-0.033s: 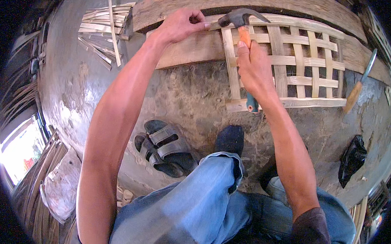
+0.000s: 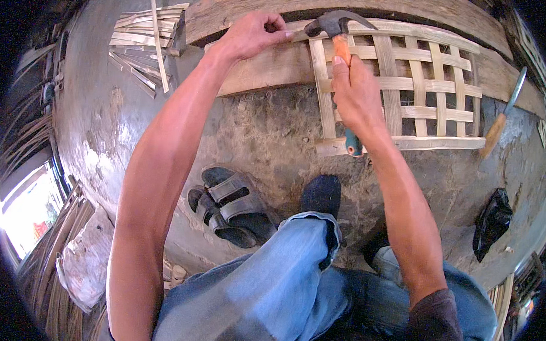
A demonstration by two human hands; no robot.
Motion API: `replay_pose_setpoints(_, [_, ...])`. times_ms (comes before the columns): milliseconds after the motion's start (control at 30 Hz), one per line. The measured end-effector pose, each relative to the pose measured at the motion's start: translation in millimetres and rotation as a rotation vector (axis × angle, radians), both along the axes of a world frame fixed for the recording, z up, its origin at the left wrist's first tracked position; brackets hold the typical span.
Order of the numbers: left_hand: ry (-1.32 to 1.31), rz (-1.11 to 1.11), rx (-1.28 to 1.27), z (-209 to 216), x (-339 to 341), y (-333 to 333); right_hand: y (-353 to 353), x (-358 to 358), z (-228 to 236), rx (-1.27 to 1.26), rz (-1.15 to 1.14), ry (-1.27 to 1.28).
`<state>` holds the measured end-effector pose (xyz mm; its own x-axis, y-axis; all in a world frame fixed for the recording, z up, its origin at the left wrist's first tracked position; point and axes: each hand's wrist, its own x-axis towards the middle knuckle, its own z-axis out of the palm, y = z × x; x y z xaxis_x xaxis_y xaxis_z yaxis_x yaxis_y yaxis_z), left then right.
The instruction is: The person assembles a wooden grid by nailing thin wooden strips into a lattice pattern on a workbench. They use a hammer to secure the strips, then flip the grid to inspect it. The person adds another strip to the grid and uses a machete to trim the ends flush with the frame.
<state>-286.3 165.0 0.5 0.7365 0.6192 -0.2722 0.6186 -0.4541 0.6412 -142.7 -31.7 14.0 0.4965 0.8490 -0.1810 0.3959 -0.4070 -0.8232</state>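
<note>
Concrete floor (image 2: 97, 119), stained and patchy. Upper left: pile of pale split strips (image 2: 139, 36), one longer strip (image 2: 159, 46) lying across it. Pair of dark sandals (image 2: 229, 189) with grey straps, one overlapping the other, mid-floor. Right: wood-handled blade (image 2: 496, 129), crumpled black plastic bag (image 2: 492, 225) below it. Lower left: whitish sack (image 2: 88, 260) beside long thin strips (image 2: 40, 282), bright opening (image 2: 31, 204) near the edge.
</note>
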Motion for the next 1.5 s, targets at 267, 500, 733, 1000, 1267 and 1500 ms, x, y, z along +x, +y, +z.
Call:
replay_pose_setpoints(267, [-0.020,0.001,0.000,-6.4,-1.7,7.7,1.5,1.1,2.8,0.031,0.010,-0.038])
replay_pose_setpoints(500, [-0.063,-0.021,0.004,-5.1,4.2,13.1,12.3,1.9,12.7,0.048,-0.001,-0.087])
replay_pose_setpoints(733, [-0.078,-0.032,-0.042,-8.9,3.1,14.9,17.3,7.4,16.5,0.030,0.085,-0.173])
replay_pose_setpoints(1000, [-0.030,0.044,-0.059,5.7,7.9,12.2,6.1,25.4,22.9,-0.008,0.148,-0.153])
replay_pose_setpoints(1267, [-0.109,0.038,-0.070,5.0,8.0,5.0,1.6,9.0,5.7,0.016,-0.079,0.100])
replay_pose_setpoints(1500, [-0.092,0.041,-0.028,7.7,6.4,5.6,4.3,12.8,20.8,0.025,-0.056,0.024])
